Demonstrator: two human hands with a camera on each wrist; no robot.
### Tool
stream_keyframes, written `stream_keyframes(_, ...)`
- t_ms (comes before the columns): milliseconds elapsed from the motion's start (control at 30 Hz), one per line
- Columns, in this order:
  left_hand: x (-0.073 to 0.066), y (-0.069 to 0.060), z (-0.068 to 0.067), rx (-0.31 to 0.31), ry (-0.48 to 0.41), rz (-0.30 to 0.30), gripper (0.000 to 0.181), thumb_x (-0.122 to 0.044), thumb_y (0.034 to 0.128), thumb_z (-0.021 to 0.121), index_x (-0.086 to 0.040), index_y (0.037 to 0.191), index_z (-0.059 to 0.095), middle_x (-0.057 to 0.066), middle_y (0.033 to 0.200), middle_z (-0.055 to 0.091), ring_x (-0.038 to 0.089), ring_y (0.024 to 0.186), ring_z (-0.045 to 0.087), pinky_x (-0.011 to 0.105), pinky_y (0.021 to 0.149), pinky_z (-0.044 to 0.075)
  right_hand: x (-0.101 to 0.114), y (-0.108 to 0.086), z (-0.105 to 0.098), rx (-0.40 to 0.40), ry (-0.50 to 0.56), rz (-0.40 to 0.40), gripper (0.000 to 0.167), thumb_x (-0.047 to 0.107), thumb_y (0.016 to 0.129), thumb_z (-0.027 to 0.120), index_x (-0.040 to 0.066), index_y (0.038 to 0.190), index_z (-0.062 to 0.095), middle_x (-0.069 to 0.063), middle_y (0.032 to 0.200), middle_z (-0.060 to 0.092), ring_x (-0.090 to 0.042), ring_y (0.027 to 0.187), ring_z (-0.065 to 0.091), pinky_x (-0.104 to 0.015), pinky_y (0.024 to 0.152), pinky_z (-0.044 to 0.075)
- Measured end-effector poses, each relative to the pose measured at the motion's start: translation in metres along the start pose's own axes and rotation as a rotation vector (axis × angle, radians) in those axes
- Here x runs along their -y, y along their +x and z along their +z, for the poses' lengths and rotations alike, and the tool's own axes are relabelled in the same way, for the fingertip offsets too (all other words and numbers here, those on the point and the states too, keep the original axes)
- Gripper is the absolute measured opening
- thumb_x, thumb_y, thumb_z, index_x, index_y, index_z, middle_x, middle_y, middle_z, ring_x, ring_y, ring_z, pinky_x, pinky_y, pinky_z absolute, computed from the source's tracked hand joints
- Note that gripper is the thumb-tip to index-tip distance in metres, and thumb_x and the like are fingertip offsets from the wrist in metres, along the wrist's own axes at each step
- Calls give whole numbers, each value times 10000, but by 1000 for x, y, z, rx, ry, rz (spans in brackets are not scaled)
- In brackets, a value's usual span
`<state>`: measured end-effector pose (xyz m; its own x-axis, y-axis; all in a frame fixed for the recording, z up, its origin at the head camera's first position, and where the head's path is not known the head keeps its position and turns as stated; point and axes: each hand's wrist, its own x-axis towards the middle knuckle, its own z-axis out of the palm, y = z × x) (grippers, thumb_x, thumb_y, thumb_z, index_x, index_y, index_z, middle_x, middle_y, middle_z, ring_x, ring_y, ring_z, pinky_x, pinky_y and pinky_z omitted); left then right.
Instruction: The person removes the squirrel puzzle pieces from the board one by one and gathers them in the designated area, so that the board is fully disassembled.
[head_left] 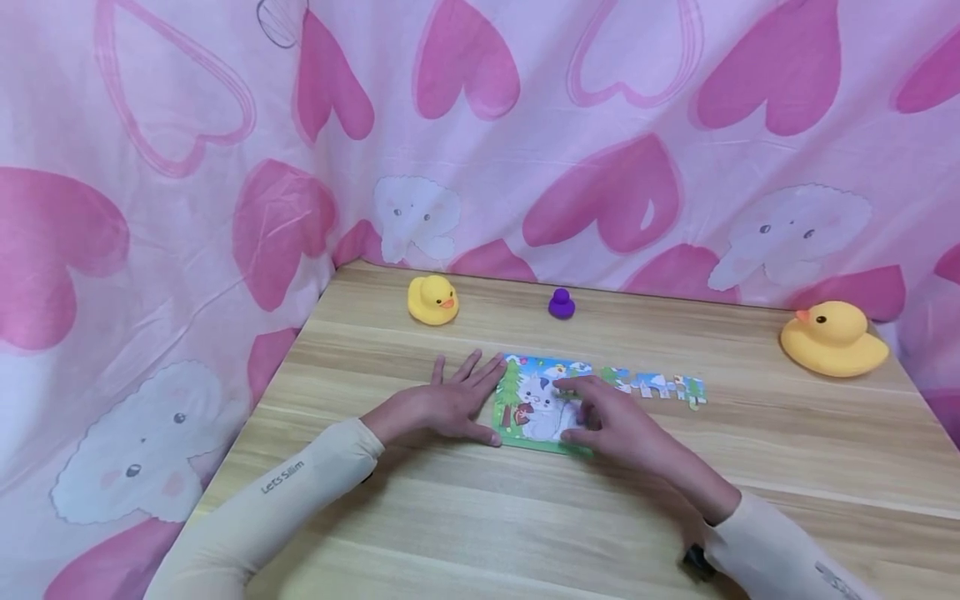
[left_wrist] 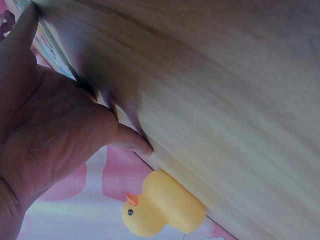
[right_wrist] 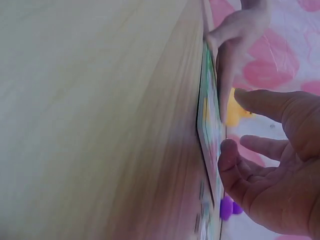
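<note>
I see the puzzle (head_left: pixel 536 406) on the table (head_left: pixel 465 525), picture-top pointing away, long axis unclear; left hand (head_left: pixel 453 404) spread at its left edge, right hand (head_left: pixel 618 421) loosely parted, empty, over its right; room lies nearward

There were two hands (head_left: pixel 450 407) (head_left: pixel 618 423), two sleeves (head_left: pixel 277 483) (head_left: pixel 780 546), one puzzle (head_left: pixel 536 408), one table (head_left: pixel 450 517), three ducks (head_left: pixel 432 302) (head_left: pixel 562 306) (head_left: pixel 834 342) (two yellow, one purple) and loose pieces (head_left: pixel 654 383) too small to count.

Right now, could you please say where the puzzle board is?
In the head view, the puzzle board lies on the table, with the left hand at its left edge, the right hand over its right side and puzzle pieces farther right.
</note>
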<state>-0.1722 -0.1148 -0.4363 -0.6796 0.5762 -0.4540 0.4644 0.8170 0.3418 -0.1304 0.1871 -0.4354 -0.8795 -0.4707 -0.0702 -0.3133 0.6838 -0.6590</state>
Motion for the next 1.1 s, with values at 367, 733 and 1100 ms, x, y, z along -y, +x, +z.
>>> stream_keyframes(367, -1, 2, 2, 12, -3, -2, 1199, -764, 914, 624, -255, 1704, -121, -71, 1779, -215, 284, 1649, -227, 769, 1227, -150, 13, 10, 23, -29, -168, 15, 747, 316, 868, 881, 119, 1518, 570, -75, 1388, 627, -133, 896, 549, -327, 800, 475)
stream_keyframes(733, -3, 3, -1, 8, 14, 4, 1187, -752, 925, 620, -240, 1706, -112, -53, 1784, -197, 297, 1651, -218, 770, 1230, -137, 15, 19, 24, -46, -191, 28, 692, 243, 900, 858, 111, 1513, 565, -100, 1401, 604, -195, 1037, 618, -497, 943, 562)
stream_keyframes(1100, -2, 1, -1, 1, 28, -9, 1188, -760, 921, 617, -235, 1709, -100, -55, 1790, -174, 292, 1655, -207, 776, 1233, -127, 13, 27, 22, -4, -156, 64, 725, 275, 908, 854, 151, 1546, 532, -106, 1462, 570, -260, 1165, 633, -548, 1032, 551)
